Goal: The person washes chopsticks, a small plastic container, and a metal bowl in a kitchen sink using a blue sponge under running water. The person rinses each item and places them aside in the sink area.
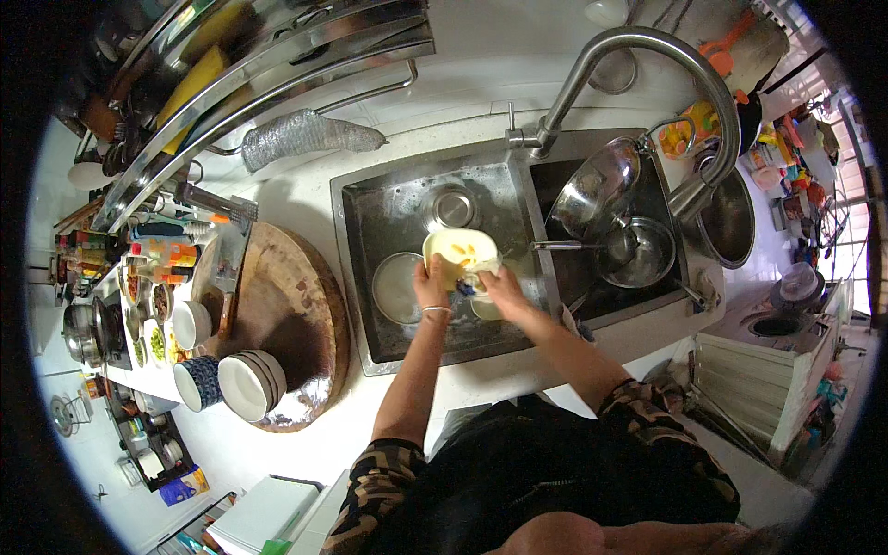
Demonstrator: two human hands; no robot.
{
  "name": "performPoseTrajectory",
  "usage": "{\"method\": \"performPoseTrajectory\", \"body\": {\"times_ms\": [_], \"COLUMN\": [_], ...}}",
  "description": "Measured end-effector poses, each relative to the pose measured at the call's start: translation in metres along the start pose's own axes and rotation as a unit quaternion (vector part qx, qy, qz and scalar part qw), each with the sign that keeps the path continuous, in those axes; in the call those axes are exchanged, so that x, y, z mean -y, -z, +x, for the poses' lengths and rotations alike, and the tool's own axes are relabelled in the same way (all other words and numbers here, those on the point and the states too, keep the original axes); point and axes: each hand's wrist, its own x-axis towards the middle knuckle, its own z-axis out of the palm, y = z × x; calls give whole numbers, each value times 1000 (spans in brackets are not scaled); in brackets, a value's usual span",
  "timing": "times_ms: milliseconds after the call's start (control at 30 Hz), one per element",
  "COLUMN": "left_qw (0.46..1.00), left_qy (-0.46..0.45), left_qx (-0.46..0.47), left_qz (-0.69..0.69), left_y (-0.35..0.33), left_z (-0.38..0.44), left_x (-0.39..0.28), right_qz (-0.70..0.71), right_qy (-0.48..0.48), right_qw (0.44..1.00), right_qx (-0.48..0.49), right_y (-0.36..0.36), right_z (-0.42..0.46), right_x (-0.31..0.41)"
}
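Over the left basin of the stainless steel sink (361, 208), my left hand (433, 283) grips the near side of a pale cream dish (442, 243). Orange marks show on the dish's inner face, which is tilted up. My right hand (505, 286) holds a crumpled whitish cloth or scrubber (488, 267) against the dish's right side; its exact kind is unclear. Something dark blue shows between the hands. On the basin floor, a round bowl (394, 291) lies left of my left hand. Another pale dish (487, 310) is partly hidden beneath my right hand. Behind them is the drain strainer (454, 207).
The right basin holds a metal colander (600, 184) and a handled metal pot (642, 253). A tall faucet (624, 41) arches above. At left, stacked bowls (250, 385) and a cleaver (236, 277) rest on a round wooden chopping board (305, 298). A silvery mitt (305, 137) hangs behind.
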Motion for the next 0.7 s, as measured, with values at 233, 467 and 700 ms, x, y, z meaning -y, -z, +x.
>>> {"method": "performPoseTrajectory", "body": {"times_ms": [233, 467, 700], "left_qw": [783, 983, 979], "left_qy": [-283, -110, 124], "left_qx": [205, 10, -52], "left_qz": [515, 144, -153], "left_y": [-15, -13, -34], "left_z": [7, 16, -18], "left_x": [-69, -53, 11], "right_qz": [-344, -43, 279], "right_qy": [188, 54, -45], "right_qw": [912, 996, 959], "right_qx": [125, 48, -33], "right_y": [18, 17, -34], "right_z": [23, 10, -17], "right_x": [75, 69, 20]}}
